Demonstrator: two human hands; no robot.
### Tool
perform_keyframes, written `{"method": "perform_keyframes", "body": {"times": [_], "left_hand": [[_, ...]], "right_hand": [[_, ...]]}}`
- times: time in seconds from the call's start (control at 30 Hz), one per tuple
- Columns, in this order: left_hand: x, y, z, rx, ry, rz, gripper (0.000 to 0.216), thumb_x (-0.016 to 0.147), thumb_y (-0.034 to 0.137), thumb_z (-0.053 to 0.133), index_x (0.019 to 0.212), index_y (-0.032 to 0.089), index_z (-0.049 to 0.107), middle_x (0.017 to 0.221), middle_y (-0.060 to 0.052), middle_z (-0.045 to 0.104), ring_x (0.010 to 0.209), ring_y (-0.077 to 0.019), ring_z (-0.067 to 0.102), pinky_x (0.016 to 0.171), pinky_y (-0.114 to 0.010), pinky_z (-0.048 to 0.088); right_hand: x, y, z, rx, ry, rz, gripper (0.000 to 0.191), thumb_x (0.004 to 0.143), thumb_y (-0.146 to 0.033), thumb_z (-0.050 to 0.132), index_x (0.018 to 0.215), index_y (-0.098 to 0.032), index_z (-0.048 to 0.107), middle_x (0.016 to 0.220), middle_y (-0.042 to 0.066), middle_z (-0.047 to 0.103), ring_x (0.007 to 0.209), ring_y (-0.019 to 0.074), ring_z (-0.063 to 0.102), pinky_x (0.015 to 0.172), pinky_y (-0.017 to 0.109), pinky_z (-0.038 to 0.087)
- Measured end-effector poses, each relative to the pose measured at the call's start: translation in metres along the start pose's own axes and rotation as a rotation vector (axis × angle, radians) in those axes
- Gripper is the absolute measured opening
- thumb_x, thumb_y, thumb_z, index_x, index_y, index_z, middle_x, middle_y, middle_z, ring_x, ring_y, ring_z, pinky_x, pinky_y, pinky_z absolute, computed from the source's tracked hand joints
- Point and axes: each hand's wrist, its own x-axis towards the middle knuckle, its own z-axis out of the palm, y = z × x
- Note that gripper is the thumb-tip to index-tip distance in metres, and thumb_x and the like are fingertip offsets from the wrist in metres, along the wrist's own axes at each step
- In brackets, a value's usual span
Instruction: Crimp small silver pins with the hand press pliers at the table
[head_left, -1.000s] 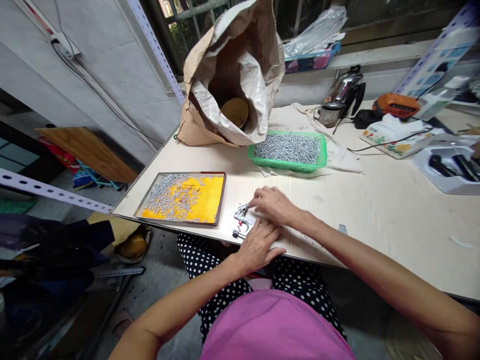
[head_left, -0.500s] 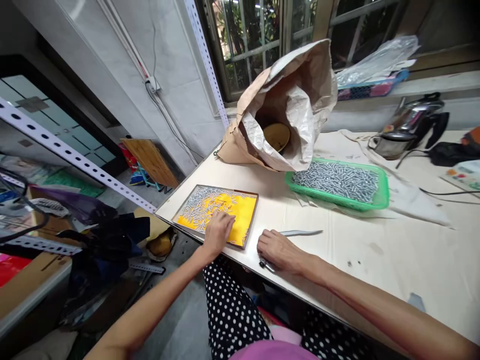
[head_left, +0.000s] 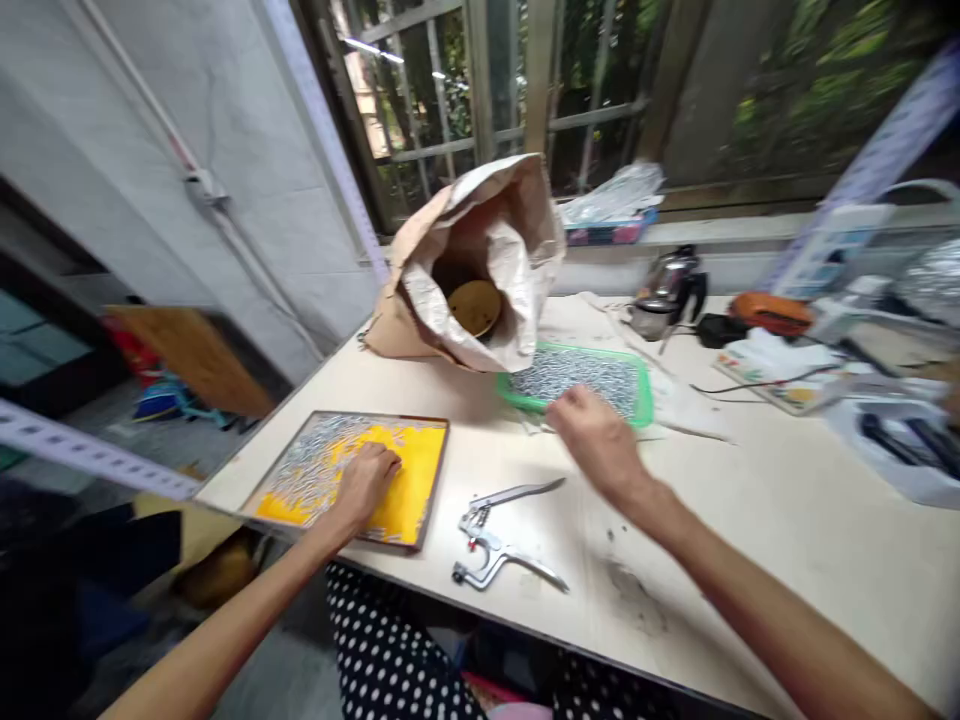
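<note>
My left hand (head_left: 366, 482) rests in the yellow tray (head_left: 409, 505), fingers curled over the small metal pieces (head_left: 311, 465) heaped in its left half. My right hand (head_left: 596, 435) hovers above the table just before the green basket (head_left: 592, 378) full of similar metal pieces; its fingers are bent and blurred by motion. A metal plier-like hand tool (head_left: 495, 545) lies free on the table between my arms, near the front edge.
A large crumpled paper sack (head_left: 480, 270) stands open behind the basket. A kettle (head_left: 667, 290), cables, a tissue pack and boxes crowd the right back of the table (head_left: 787, 520). A window with bars is behind.
My right hand has let go of the metal tool and moved up toward the green basket. My left hand stays in the yellow tray. The view has shifted.
</note>
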Motion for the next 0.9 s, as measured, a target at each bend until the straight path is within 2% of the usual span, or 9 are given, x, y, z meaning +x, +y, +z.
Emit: {"method": "perform_keyframes", "body": {"times": [0.03, 0.1, 0.13, 0.2, 0.3, 0.43, 0.67, 0.9], "left_hand": [[-0.003, 0.009, 0.000, -0.116, 0.018, -0.013, 0.021, 0.086, 0.026, 0.052, 0.081, 0.017, 0.071, 0.087, -0.009, 0.070, 0.087, -0.0243, 0.061, 0.082, -0.035, 0.046], [-0.013, 0.034, -0.002, -0.371, -0.096, -0.075, 0.023, 0.085, 0.034, 0.054, 0.083, 0.018, 0.071, 0.081, -0.006, 0.071, 0.075, -0.0202, 0.063, 0.072, -0.030, 0.048], [-0.019, 0.048, -0.003, -0.477, -0.184, -0.123, 0.026, 0.084, 0.038, 0.055, 0.084, 0.018, 0.071, 0.075, -0.004, 0.069, 0.066, -0.0181, 0.062, 0.065, -0.028, 0.047], [-0.031, 0.074, -0.005, -0.624, -0.336, -0.232, 0.029, 0.081, 0.041, 0.056, 0.085, 0.016, 0.070, 0.061, 0.000, 0.063, 0.049, -0.0140, 0.054, 0.051, -0.024, 0.042], [-0.043, 0.100, -0.001, -0.737, -0.432, -0.359, 0.025, 0.078, 0.037, 0.060, 0.082, 0.014, 0.069, 0.051, 0.004, 0.053, 0.041, -0.0096, 0.043, 0.043, -0.022, 0.034], [-0.052, 0.107, 0.011, -0.818, -0.519, -0.480, 0.020, 0.079, 0.032, 0.063, 0.077, 0.013, 0.067, 0.046, 0.007, 0.046, 0.038, -0.0068, 0.036, 0.039, -0.019, 0.027], [-0.060, 0.112, 0.018, -0.916, -0.624, -0.499, 0.023, 0.080, 0.034, 0.065, 0.069, 0.014, 0.061, 0.043, 0.008, 0.045, 0.035, -0.0053, 0.032, 0.036, -0.019, 0.022], [-0.055, 0.111, 0.019, -0.834, -0.688, -0.507, 0.027, 0.077, 0.036, 0.069, 0.064, 0.015, 0.059, 0.041, 0.007, 0.045, 0.034, -0.0049, 0.030, 0.037, -0.020, 0.019]], "right_hand": [[-0.016, -0.009, 0.004, 0.056, -0.170, -0.075, 0.027, 0.096, -0.018, 0.040, 0.085, -0.018, 0.065, 0.091, 0.009, 0.062, 0.081, 0.0191, 0.057, 0.070, 0.030, 0.044], [-0.049, -0.028, 0.018, 0.168, -0.469, -0.200, 0.018, 0.095, -0.024, 0.049, 0.089, -0.019, 0.065, 0.098, 0.006, 0.062, 0.077, 0.0154, 0.058, 0.067, 0.027, 0.043], [-0.065, -0.037, 0.026, 0.176, -0.557, -0.215, 0.014, 0.093, -0.027, 0.054, 0.092, -0.018, 0.065, 0.101, 0.007, 0.062, 0.079, 0.0156, 0.059, 0.067, 0.027, 0.043], [-0.090, -0.048, 0.040, 0.143, -0.629, -0.190, 0.013, 0.092, -0.025, 0.057, 0.100, -0.018, 0.063, 0.107, 0.008, 0.061, 0.086, 0.0179, 0.060, 0.070, 0.028, 0.043], [-0.109, -0.051, 0.052, 0.059, -0.630, -0.152, 0.017, 0.096, -0.017, 0.047, 0.105, -0.017, 0.061, 0.107, 0.008, 0.062, 0.093, 0.0199, 0.059, 0.073, 0.030, 0.041], [-0.110, -0.044, 0.056, 0.019, -0.611, -0.204, 0.020, 0.098, -0.017, 0.042, 0.102, -0.017, 0.061, 0.102, 0.008, 0.062, 0.088, 0.0197, 0.059, 0.068, 0.031, 0.037], [-0.111, -0.043, 0.054, -0.007, -0.584, -0.210, 0.020, 0.099, -0.018, 0.042, 0.103, -0.018, 0.061, 0.100, 0.008, 0.063, 0.085, 0.0187, 0.058, 0.064, 0.031, 0.034], [-0.114, -0.043, 0.056, 0.009, -0.561, -0.188, 0.018, 0.098, -0.017, 0.043, 0.103, -0.018, 0.061, 0.102, 0.008, 0.062, 0.086, 0.0187, 0.058, 0.065, 0.031, 0.035]]}}
